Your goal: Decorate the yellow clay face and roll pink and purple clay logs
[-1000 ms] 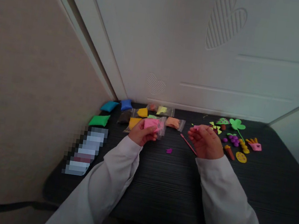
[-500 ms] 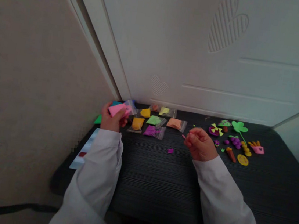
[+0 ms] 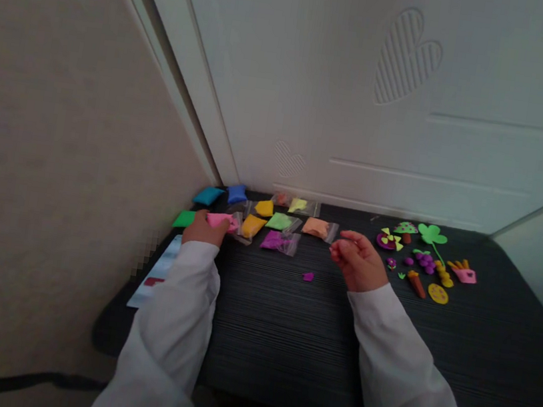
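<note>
Your left hand reaches over the left part of the dark tabletop, its grip closed around one end of the pink packet. That packet sits among the other packets, with the green packet to the left of your fingers and the orange-yellow packet just beside it on the right. Your right hand is well apart from the left, its grip narrow, thumb and fingers drawn together; you cannot tell from here whether a small bit is pinched there. The peach packet lies near its fingertips, and the purple scrap lies nearer you, to its left. To the right of that hand are small shaped pieces, among them the brown cone, the yellow disc and the green clover.
</note>
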The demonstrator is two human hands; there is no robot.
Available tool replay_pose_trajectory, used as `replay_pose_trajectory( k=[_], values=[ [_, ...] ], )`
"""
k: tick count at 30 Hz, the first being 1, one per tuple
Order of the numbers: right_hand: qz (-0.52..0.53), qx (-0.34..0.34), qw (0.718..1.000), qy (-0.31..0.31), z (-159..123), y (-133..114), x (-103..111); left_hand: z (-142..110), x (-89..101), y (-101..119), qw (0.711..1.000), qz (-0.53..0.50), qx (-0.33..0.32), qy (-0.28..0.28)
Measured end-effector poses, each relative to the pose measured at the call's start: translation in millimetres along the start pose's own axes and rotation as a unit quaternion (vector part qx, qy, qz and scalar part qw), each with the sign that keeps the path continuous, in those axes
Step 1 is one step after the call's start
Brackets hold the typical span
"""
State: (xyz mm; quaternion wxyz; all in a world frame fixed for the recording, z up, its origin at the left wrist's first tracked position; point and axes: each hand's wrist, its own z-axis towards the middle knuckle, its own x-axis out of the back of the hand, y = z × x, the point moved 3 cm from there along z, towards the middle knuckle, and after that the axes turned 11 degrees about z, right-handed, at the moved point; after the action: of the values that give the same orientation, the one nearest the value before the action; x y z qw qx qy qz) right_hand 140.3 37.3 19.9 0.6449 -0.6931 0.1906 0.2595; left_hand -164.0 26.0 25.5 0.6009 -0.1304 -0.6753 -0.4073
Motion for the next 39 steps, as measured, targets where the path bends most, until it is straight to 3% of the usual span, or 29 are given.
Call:
replay_pose_trajectory(
  k=[6,13,23,27,32,34,39],
  values=[
    [-0.017,-0.007,1.0,-0.007,0,3,-1,-2,-9.0,6,0.996,0.072,-0.037,0.019],
    [-0.072,0.028,0.996,-0.038,0,3,1,4,-16.8,2,0.985,0.115,-0.104,0.073],
    [-0.26,0.086,0.959,-0.074,-8,-8,-5,8,-20.5,-1,0.965,0.079,-0.17,0.184],
    [-0.373,0.102,0.918,-0.091,-38,-16,-4,8,-23.4,1,0.956,0.037,-0.203,0.208],
    [-0.539,0.097,0.822,-0.154,-86,-4,9,4,-20.5,7,0.943,-0.012,-0.236,0.236],
    [-0.585,0.095,0.784,-0.184,-98,4,17,-2,-16.9,12,0.923,-0.047,-0.266,0.273],
    [-0.669,0.109,0.711,-0.187,-123,13,28,-30,-16.6,31,0.889,-0.097,-0.346,0.285]
  ],
)
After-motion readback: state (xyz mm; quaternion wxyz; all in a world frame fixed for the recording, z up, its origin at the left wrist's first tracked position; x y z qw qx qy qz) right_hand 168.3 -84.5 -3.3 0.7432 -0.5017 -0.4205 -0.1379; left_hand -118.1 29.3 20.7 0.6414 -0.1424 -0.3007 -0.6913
